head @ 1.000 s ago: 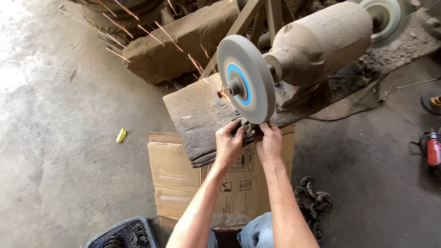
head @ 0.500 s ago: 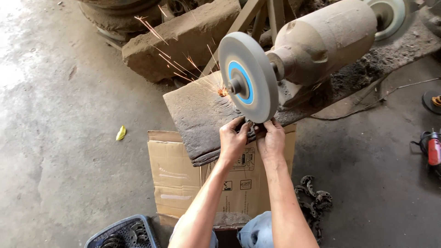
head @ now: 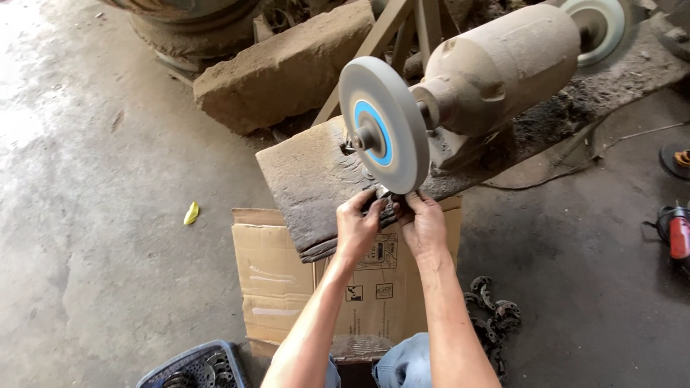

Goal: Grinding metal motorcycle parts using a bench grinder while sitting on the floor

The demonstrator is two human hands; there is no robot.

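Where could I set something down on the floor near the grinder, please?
The concrete floor left of the cardboard box is bare apart from a yellow scrap. Right of the box, metal parts and a red power tool crowd it.

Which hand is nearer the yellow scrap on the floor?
Left. The left hand is right of the yellow scrap; the right hand is farther right, under the grinding wheel.

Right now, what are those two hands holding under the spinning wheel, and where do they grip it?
Both the left hand and the right hand pinch a small dark metal piece from either side, just under the grinding wheel. Its exact shape cannot be told.
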